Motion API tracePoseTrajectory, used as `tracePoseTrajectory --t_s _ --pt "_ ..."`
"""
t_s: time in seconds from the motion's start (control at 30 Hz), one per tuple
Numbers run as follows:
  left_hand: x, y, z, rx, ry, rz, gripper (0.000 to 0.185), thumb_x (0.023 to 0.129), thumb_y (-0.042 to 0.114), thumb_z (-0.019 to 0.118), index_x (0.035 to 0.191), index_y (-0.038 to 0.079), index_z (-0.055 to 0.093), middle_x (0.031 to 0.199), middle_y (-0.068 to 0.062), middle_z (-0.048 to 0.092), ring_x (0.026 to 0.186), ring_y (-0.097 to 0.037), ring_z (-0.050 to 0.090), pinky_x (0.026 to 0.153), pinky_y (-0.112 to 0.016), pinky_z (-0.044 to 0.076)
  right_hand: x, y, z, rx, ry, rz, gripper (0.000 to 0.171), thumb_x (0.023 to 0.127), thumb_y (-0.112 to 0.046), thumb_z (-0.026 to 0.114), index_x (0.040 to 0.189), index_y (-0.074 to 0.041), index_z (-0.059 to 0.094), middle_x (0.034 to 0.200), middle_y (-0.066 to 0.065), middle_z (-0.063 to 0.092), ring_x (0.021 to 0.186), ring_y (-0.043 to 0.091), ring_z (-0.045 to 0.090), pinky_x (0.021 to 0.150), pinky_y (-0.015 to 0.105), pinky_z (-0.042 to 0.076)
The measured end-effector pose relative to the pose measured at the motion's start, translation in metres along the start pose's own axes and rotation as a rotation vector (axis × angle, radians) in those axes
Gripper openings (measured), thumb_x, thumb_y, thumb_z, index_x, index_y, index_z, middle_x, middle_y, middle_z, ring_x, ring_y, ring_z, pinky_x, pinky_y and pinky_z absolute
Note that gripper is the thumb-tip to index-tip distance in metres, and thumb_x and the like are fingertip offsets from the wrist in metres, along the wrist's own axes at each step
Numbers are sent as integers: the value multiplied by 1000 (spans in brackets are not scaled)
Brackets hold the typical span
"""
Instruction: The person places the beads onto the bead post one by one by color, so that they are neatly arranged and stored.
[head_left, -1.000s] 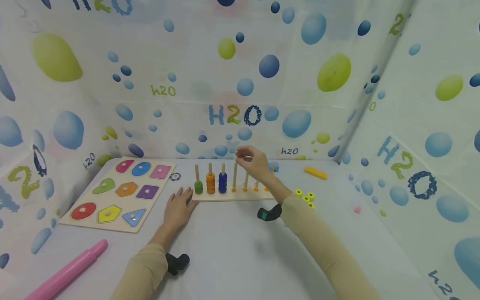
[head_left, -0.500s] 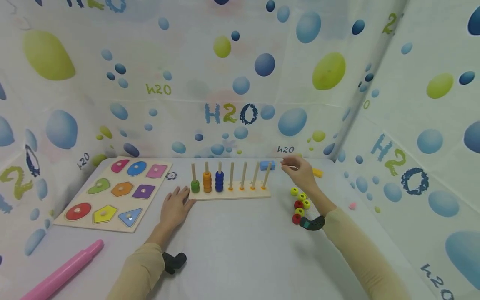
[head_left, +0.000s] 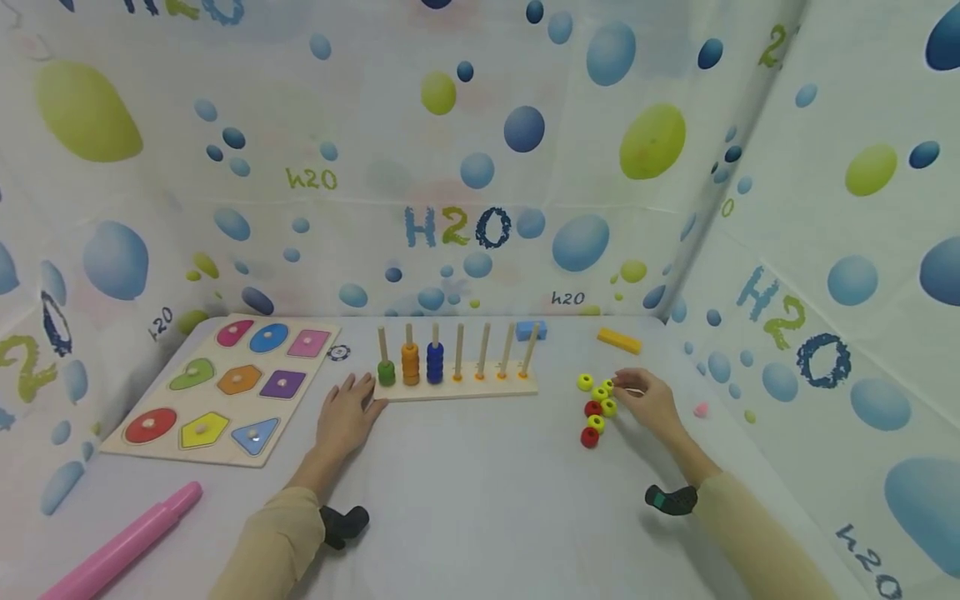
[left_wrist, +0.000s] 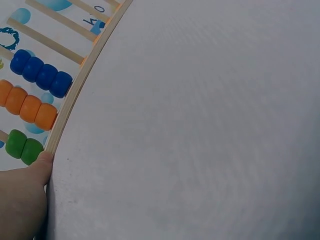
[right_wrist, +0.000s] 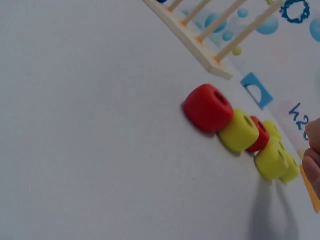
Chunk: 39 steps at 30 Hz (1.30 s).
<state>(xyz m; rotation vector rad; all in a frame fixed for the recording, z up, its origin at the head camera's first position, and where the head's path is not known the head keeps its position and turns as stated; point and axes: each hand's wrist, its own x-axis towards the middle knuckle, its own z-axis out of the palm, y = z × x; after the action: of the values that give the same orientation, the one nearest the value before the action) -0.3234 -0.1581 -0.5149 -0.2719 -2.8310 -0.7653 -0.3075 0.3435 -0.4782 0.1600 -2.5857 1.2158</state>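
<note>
Wooden peg board (head_left: 468, 387) lies on the surface (head_left: 480, 500), the left hand (head_left: 348, 417) at its left end, fingers straight, thumb touching. The right hand (head_left: 651, 402), well apart, has fingertips at a yellow bead (head_left: 608, 385); whether it pinches I cannot tell. Red beads (head_left: 590, 437) lie near. Pegs carry green beads (head_left: 386, 372), orange beads (head_left: 410, 365), blue beads (head_left: 435, 364).

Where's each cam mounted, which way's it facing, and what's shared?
Head: worn on the head, facing forward and down over the table; left hand, right hand and sleeves show.
Left wrist: worn there, looking along the peg board; part of the left hand shows lower left.
Right wrist: worn there, facing red beads and yellow beads; a bit of the right hand shows at right.
Shared: both wrist views show the peg board.
</note>
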Motion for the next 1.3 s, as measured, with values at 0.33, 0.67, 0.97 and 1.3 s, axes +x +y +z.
tracePoseTrajectory --t_s 0.33,0.67,0.97,1.3 --pt "0 -1 2 -4 12 2 56 95 31 56 136 -5 44 141 -23 41 135 -44 25 112 -56 10 -24 22 6 -9 -67 6 32 88 -17 68 114 -2 59 107 12 65 100 26 61 85 31 54" --pt "-1 2 1 -3 14 -5 55 95 30 57 136 -5 45 140 -24 42 135 -43 26 112 -56 11 -26 22 13 -57 -43 34 30 88 -17 67 114 -3 59 107 11 64 100 25 60 86 33 54" --pt "1 2 1 8 22 -2 56 95 31 56 136 -5 44 141 -23 42 135 -43 26 112 -57 11 -18 18 4 -65 -13 42 30 90 -18 65 116 -3 58 110 11 64 103 24 60 89 37 52" --pt "0 3 1 14 19 -2 56 95 30 57 136 -5 44 141 -24 41 134 -44 26 112 -57 12 34 -47 13 112 40 -79 34 89 -22 67 116 -4 58 111 11 65 101 23 62 84 19 52"
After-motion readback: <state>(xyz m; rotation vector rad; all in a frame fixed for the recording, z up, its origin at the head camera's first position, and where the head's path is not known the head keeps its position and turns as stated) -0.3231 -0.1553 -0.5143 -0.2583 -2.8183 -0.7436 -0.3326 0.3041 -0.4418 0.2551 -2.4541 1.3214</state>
